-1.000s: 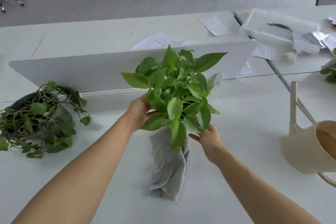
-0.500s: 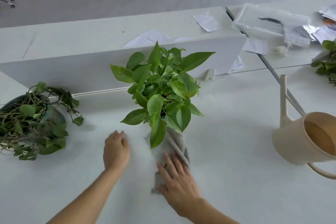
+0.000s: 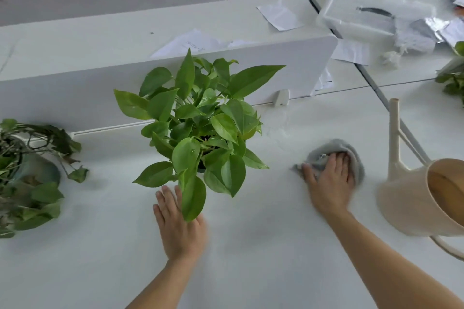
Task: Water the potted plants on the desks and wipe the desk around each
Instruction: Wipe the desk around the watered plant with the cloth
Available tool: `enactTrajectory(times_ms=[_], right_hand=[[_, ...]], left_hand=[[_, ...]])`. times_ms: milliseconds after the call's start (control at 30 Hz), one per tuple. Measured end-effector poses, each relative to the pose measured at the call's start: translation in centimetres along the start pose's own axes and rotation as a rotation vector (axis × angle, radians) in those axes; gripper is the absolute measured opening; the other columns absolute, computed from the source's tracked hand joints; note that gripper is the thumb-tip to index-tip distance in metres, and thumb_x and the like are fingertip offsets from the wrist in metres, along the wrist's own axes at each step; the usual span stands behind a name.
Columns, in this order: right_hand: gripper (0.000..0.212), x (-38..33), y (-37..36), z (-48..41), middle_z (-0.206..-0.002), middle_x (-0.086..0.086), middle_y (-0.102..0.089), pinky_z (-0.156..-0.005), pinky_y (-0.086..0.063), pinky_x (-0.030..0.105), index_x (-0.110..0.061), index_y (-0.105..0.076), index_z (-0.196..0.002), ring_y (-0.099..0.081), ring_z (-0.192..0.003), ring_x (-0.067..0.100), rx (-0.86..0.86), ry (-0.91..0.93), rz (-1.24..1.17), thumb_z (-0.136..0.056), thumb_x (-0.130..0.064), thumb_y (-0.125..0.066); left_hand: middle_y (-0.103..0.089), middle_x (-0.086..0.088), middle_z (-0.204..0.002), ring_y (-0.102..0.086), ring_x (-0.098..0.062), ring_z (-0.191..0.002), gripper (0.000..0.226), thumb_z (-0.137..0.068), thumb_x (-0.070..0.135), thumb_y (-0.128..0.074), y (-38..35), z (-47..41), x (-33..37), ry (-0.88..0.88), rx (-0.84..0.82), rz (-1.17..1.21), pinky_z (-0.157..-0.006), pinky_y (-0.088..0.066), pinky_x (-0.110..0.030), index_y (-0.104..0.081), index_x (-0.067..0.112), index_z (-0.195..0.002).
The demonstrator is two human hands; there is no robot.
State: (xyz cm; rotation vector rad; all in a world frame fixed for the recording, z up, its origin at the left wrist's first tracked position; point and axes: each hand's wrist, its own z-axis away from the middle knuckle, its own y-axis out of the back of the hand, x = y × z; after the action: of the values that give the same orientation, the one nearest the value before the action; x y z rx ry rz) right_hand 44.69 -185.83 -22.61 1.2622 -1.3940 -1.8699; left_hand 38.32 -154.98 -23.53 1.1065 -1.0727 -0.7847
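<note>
A bright green potted plant (image 3: 198, 128) stands on the white desk (image 3: 251, 246) in the middle of the view; its pot is hidden under the leaves. My left hand (image 3: 179, 223) lies flat on the desk just in front of the plant, fingers straight, one leaf hanging over it. My right hand (image 3: 329, 180) presses flat on a bunched grey cloth (image 3: 351, 155) to the right of the plant. A beige watering can (image 3: 421, 195) stands at the right, beside the cloth.
A wilted, dark trailing plant (image 3: 27, 173) in a bluish pot sits at the left edge. A white divider panel (image 3: 296, 70) runs behind the plants. Papers (image 3: 278, 16) and a clear plastic box (image 3: 361, 12) lie on the far desk. Another plant (image 3: 453, 78) shows at the right edge.
My right hand has slid the grey cloth from in front of the green plant out to its right, toward the watering can. My left hand has shifted right, in front of the plant.
</note>
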Motion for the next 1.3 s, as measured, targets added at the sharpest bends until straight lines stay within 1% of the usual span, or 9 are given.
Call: enactTrajectory(times_ms=[100,200,300,367,433,533,733,1067,1300], right_hand=[[0.042,-1.9,0.1,-4.3,-0.123,0.014,-0.068,-0.107,-0.035,0.036,-0.007,-0.071,-0.115,-0.056,-0.120,0.030,0.123,-0.020,-0.243,-0.101,-0.034,-0.041],[0.040,-6.5,2.7,-8.1,-0.074,0.001,-0.064,-0.076,-0.046,0.033,-0.009,-0.071,-0.079,-0.058,-0.079,0.022,0.059,-0.429,-0.772,-0.096,-0.038,-0.050],[0.040,-11.2,3.5,-10.3,-0.064,-0.009,-0.063,-0.073,-0.051,0.031,-0.020,-0.068,-0.069,-0.061,-0.068,0.014,0.000,-0.430,-1.004,-0.097,-0.044,-0.053],[0.040,-13.6,2.7,-10.1,-0.074,-0.005,-0.067,-0.072,-0.050,0.027,-0.022,-0.072,-0.091,-0.064,-0.071,0.012,-0.113,-0.261,-0.906,-0.100,-0.051,-0.046],[0.056,-13.9,0.4,-10.1,-0.111,0.008,-0.070,-0.098,-0.047,0.035,-0.014,-0.068,-0.118,-0.063,-0.109,0.023,-0.182,-0.080,-0.616,-0.098,-0.058,-0.039],[0.075,-13.7,-2.8,-10.7,-0.161,0.020,-0.027,-0.123,-0.015,0.045,-0.002,-0.033,-0.151,-0.018,-0.152,0.030,-0.178,0.036,-0.215,-0.100,-0.057,-0.037],[0.084,-16.0,-4.7,-10.0,-0.161,0.033,0.001,-0.121,-0.002,0.060,0.010,-0.001,-0.154,0.005,-0.151,0.044,-0.301,0.093,0.192,-0.102,-0.050,-0.030],[0.090,-6.3,0.1,-0.1,-0.168,0.000,-0.007,-0.115,-0.011,0.059,-0.040,-0.012,-0.158,-0.003,-0.155,0.022,-0.486,0.615,0.360,-0.076,-0.077,0.000],[0.079,-8.1,-1.4,-8.1,-0.168,0.003,0.000,-0.118,-0.004,0.063,-0.040,-0.008,-0.157,0.001,-0.154,0.026,-0.304,0.280,0.210,-0.088,-0.076,-0.022]], left_hand=[[-0.041,-0.034,-0.140,-0.033,-0.049,-0.135,0.059,-0.089,0.022,-0.025,-0.4,-0.1,-0.2,0.000,0.042,-0.017,-0.111,-0.029,-0.059,-0.034,-0.007,-0.139],[-0.044,-0.033,-0.138,-0.030,-0.048,-0.136,0.057,-0.089,0.022,-0.025,-0.5,-0.2,-0.2,-0.033,0.072,-0.040,-0.112,-0.026,-0.058,-0.031,-0.003,-0.139],[-0.044,-0.030,-0.139,-0.031,-0.044,-0.137,0.057,-0.086,0.024,-0.025,-0.4,-0.2,-0.2,-0.022,0.088,-0.038,-0.114,-0.026,-0.055,-0.030,0.000,-0.138],[-0.045,-0.028,-0.138,-0.032,-0.043,-0.136,0.057,-0.085,0.026,-0.025,-0.5,-0.3,-0.1,-0.019,0.096,-0.041,-0.115,-0.023,-0.054,-0.033,0.000,-0.136],[-0.048,-0.027,-0.134,-0.035,-0.044,-0.134,0.057,-0.083,0.025,-0.027,-0.6,-0.2,-0.3,-0.028,0.097,-0.053,-0.115,-0.020,-0.053,-0.037,0.001,-0.133],[-0.050,-0.024,-0.132,-0.035,-0.045,-0.133,0.058,-0.082,0.026,-0.028,-0.8,-0.2,-0.7,-0.055,0.071,-0.081,-0.116,-0.018,-0.054,-0.044,0.002,-0.132],[-0.051,-0.021,-0.131,-0.036,-0.041,-0.133,0.059,-0.083,0.027,-0.026,-0.6,-0.6,-0.5,-0.039,0.066,-0.093,-0.118,-0.014,-0.049,-0.039,0.005,-0.135],[-0.042,-0.030,-0.139,-0.035,-0.047,-0.133,0.058,-0.087,0.028,-0.022,0.5,0.1,0.6,0.010,0.101,-0.081,-0.110,-0.028,-0.059,-0.030,0.001,-0.138],[-0.044,-0.030,-0.138,-0.035,-0.046,-0.134,0.059,-0.087,0.028,-0.021,0.3,-0.3,0.6,0.005,0.053,-0.085,-0.112,-0.026,-0.057,-0.038,-0.002,-0.135]])
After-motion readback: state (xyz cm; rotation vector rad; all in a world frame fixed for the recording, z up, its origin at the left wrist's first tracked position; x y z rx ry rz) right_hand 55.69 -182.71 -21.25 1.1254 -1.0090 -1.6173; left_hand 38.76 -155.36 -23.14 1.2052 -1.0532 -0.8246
